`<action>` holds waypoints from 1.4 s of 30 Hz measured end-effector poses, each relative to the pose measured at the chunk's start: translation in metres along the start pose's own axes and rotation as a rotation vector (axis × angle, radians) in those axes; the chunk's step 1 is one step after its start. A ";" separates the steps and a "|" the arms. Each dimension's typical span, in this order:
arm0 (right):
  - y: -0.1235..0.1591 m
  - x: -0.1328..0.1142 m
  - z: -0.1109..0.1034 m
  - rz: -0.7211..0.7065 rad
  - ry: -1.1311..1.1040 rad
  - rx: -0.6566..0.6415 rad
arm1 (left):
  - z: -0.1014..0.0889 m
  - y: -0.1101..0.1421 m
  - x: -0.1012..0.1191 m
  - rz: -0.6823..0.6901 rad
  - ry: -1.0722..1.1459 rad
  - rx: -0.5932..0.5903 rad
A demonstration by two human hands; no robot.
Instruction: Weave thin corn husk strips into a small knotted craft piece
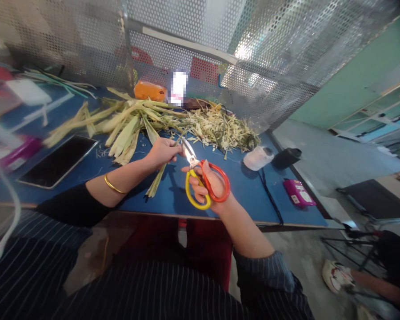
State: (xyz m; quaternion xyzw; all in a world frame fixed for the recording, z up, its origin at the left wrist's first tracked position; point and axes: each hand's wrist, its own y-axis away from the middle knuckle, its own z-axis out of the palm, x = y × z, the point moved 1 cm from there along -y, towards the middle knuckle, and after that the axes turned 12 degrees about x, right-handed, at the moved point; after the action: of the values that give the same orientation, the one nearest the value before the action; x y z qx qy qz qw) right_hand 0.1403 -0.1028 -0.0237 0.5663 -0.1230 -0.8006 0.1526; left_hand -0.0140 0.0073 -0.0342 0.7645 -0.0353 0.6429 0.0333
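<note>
Fairly even light falls across the blue flat tabletop (230, 200), where we find soft shadow beneath the red-and-yellow-handled metal scissors (192, 162), their blades flaring white. We catch hard glare at upper right on the silvery perforated metal screen (173, 44), while a white upright rectangle (179, 86) stands washed out and pixelated. Blur smears the white-and-purple object (26, 151) at far left, wide-angle distortion tilts the pale green wall (346, 75), and we lose detail in the dark pinstriped fabric shirt (153, 289)
</note>
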 end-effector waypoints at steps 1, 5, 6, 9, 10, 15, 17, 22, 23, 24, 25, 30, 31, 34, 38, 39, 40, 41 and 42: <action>-0.002 -0.002 -0.007 -0.050 0.115 0.056 | -0.001 -0.001 0.001 -0.051 0.040 -0.020; -0.007 -0.014 -0.046 -0.392 1.069 0.375 | -0.002 -0.002 0.005 -0.329 0.238 -0.097; -0.006 -0.018 -0.053 -0.488 1.377 0.458 | -0.002 -0.001 0.005 -0.390 0.287 -0.121; 0.000 -0.030 -0.064 -0.516 1.944 0.514 | 0.001 0.002 0.005 -0.491 0.405 -0.211; 0.001 -0.034 -0.062 -0.526 2.033 0.483 | 0.002 0.003 0.004 -0.505 0.425 -0.242; -0.016 -0.061 -0.031 -0.974 1.675 0.262 | 0.004 0.003 -0.001 -0.539 0.464 -0.392; -0.036 -0.068 -0.018 -1.108 1.433 0.211 | 0.003 0.001 -0.002 -0.531 0.475 -0.418; -0.088 -0.056 -0.001 -1.101 1.249 0.065 | 0.003 -0.001 -0.003 -0.506 0.416 -0.363; -0.093 -0.051 -0.001 -1.105 1.244 0.049 | 0.005 0.000 -0.003 -0.499 0.396 -0.362; -0.097 -0.046 -0.001 -1.109 1.231 0.038 | 0.006 0.000 -0.003 -0.494 0.377 -0.370; -0.100 -0.041 -0.002 -1.103 1.199 0.029 | 0.008 0.000 -0.004 -0.491 0.361 -0.389; -0.106 -0.034 -0.013 -0.957 0.841 0.097 | 0.009 -0.001 -0.006 -0.506 0.337 -0.492; -0.107 -0.035 -0.015 -0.934 0.783 0.122 | 0.008 -0.001 -0.005 -0.482 0.355 -0.497; -0.108 -0.037 -0.017 -0.908 0.741 0.095 | 0.002 -0.002 -0.004 -0.403 0.408 -0.489; -0.106 -0.037 -0.017 -0.979 0.789 0.008 | 0.000 -0.001 -0.004 -0.441 0.340 -0.453; -0.106 -0.038 -0.018 -0.993 0.780 0.010 | 0.000 -0.001 -0.004 -0.427 0.322 -0.453; -0.107 -0.038 -0.020 -1.000 0.757 0.030 | 0.000 0.000 -0.004 -0.403 0.310 -0.460; -0.108 -0.040 -0.023 -0.999 0.718 0.082 | 0.000 -0.001 -0.002 -0.380 0.301 -0.470; -0.109 -0.042 -0.026 -0.991 0.666 0.175 | -0.002 -0.001 -0.001 -0.362 0.296 -0.468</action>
State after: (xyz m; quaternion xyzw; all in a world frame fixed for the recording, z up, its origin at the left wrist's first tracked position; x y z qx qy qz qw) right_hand 0.1664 0.0131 -0.0362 0.7869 0.1445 -0.5429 -0.2555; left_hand -0.0157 0.0087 -0.0346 0.6281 -0.0405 0.7052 0.3266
